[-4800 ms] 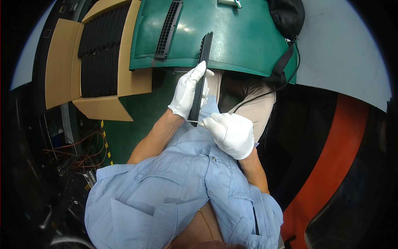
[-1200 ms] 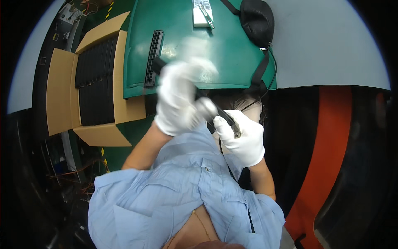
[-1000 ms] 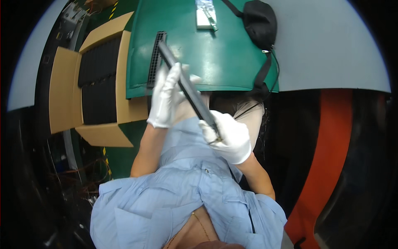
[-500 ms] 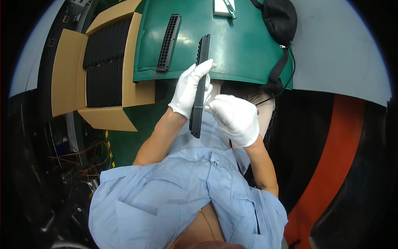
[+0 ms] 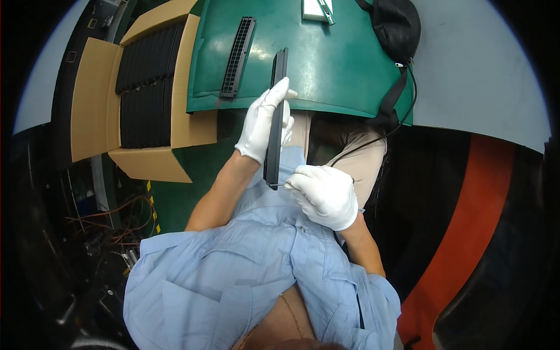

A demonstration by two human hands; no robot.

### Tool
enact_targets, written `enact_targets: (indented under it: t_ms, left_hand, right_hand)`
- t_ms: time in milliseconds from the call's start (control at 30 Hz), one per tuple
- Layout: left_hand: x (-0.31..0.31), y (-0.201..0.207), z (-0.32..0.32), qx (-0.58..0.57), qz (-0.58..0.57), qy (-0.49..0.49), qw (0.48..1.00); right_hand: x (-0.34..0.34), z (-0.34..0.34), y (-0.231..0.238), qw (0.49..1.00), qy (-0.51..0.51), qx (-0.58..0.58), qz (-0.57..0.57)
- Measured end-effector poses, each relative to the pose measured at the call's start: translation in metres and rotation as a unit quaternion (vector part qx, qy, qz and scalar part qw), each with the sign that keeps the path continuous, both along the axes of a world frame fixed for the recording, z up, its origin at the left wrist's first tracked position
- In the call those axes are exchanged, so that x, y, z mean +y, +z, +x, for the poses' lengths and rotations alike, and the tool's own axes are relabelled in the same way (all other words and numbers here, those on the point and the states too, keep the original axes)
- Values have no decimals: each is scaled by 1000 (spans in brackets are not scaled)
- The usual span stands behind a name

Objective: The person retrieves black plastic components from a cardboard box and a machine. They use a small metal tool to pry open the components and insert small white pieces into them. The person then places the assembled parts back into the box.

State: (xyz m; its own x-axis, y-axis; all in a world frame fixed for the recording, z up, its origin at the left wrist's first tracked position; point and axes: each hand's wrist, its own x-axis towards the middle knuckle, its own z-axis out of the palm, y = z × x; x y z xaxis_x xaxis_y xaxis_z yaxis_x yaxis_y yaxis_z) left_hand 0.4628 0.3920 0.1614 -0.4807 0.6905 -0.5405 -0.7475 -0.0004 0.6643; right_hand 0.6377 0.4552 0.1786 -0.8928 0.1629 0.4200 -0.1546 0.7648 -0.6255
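My gloved left hand (image 5: 255,129) grips a long, narrow black plastic bar (image 5: 272,153) around its middle. The bar stands roughly lengthwise before me, its edge toward the view and its far end over the mat. My gloved right hand (image 5: 328,197), fingers pinched, holds a thin metal rod (image 5: 281,185). The rod's tip meets the bar close to its near end; whether it enters a hole cannot be seen. Another black bar with rows of square openings (image 5: 238,58) lies on the green mat (image 5: 338,70), beyond my left hand.
An open cardboard box (image 5: 93,105) at the left holds several black bars (image 5: 146,93) packed in rows. At the mat's far side are a white block (image 5: 312,11), a green cutter (image 5: 326,13) and a black pouch (image 5: 398,26). A black cable (image 5: 415,96) hangs toward my lap.
My right hand has moved nearer my body along the bar, taking the rod from partway along it to its near end. The bar has shifted slightly left.
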Motion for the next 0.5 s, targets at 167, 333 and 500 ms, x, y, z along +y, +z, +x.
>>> enact_targets:
  t_ms: [167, 333, 500]
  left_hand:
    - [-6, -4, 10, -62, 51, 3, 997]
    - [-17, -10, 27, -11, 6, -22, 1000]
    - [-40, -11, 42, -82, 24, -94, 992]
  right_hand:
    - [5, -4, -4, 999, 0, -13, 45]
    - [13, -13, -8, 997, -54, 14, 47]
    - [26, -17, -16, 993, -98, 31, 65]
